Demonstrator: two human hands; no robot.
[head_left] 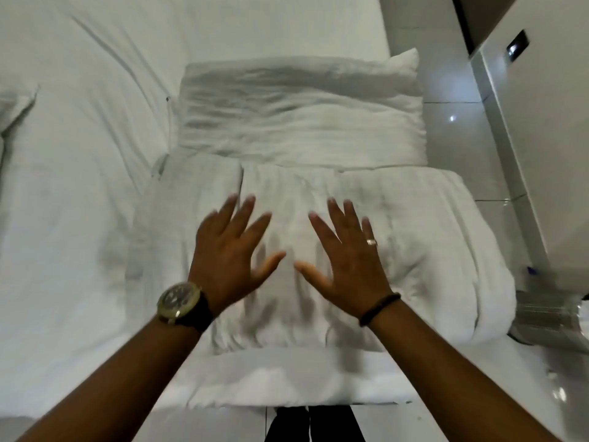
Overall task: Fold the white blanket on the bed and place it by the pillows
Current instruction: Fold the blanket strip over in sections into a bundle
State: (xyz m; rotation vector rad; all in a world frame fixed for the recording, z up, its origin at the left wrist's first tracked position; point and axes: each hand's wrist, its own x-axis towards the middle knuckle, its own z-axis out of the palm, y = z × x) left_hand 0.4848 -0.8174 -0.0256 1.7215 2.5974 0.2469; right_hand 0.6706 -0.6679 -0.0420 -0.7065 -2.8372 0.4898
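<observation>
White blanket [318, 250]: folded into thick bundle, near right corner of bed [79, 186], far edge touching pillow [299, 122]. Left hand [232, 260], right hand [347, 260]: side by side, fingers spread flat, gripping nothing; over bundle top, likely pressing it to flatten and settle fold, though blur hides contact. Second pillow [16, 106]: far left edge. Placement appears done.

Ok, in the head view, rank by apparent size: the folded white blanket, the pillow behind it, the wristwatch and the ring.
1. Folded white blanket, though it lies nearer the camera.
2. Pillow, clearly smaller in frame, but farther away, so true size is unsure.
3. Wristwatch on the left wrist.
4. Ring on the right hand.
</observation>
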